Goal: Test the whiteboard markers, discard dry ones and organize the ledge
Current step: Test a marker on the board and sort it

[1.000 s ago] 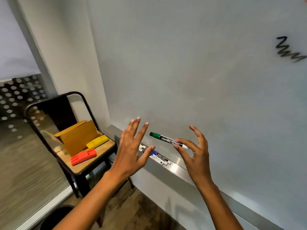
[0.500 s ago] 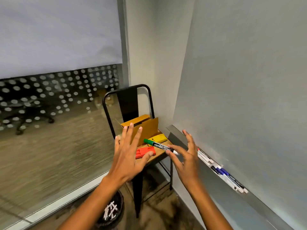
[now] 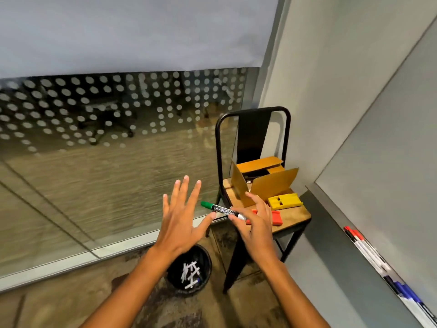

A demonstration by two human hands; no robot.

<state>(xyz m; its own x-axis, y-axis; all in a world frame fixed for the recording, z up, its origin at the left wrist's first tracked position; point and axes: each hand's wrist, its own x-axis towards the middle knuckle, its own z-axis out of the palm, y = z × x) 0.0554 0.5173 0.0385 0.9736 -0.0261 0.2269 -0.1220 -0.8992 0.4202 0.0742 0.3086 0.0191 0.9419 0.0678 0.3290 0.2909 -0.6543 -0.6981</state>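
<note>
Pinching a green-capped marker point(image 3: 221, 210) near its white rear end, the right hand point(image 3: 256, 222) is holding it out level in front of the body, thumb and forefinger closed on the barrel while the other fingers are arching loosely above it. The green cap is pointing away to the left, reaching across toward the left hand point(image 3: 181, 218). That hand is spreading wide, fingers straight and fanned, gripping nothing; its thumb tip is lying just under the marker's barrel, though whether the two are touching is hard to tell.

Below the left wrist a round black bin point(image 3: 190, 271) is sitting on the floor, with several white marker bodies point(image 3: 191, 273) lying crossed inside it. Beyond the right hand a black metal chair point(image 3: 254, 138) with a wooden seat is standing in the corner. On the seat, just past the right fingertips, an orange-red block point(image 3: 275, 217) is lying flat, partly hidden by the hand, with a yellow block point(image 3: 285, 201) beside it farther out, and an open cardboard box point(image 3: 262, 179) is resting behind both against the chair back.

Well off to the right of the right forearm, the whiteboard ledge point(image 3: 369, 275) is running along the foot of the whiteboard point(image 3: 390, 162), carrying a row of markers laid end to end: red-capped markers point(image 3: 353, 234) at the far end and blue markers point(image 3: 402, 288) nearer. To the left of the left hand a glass wall with a white dot pattern point(image 3: 94, 102) is showing an office chair behind it.
</note>
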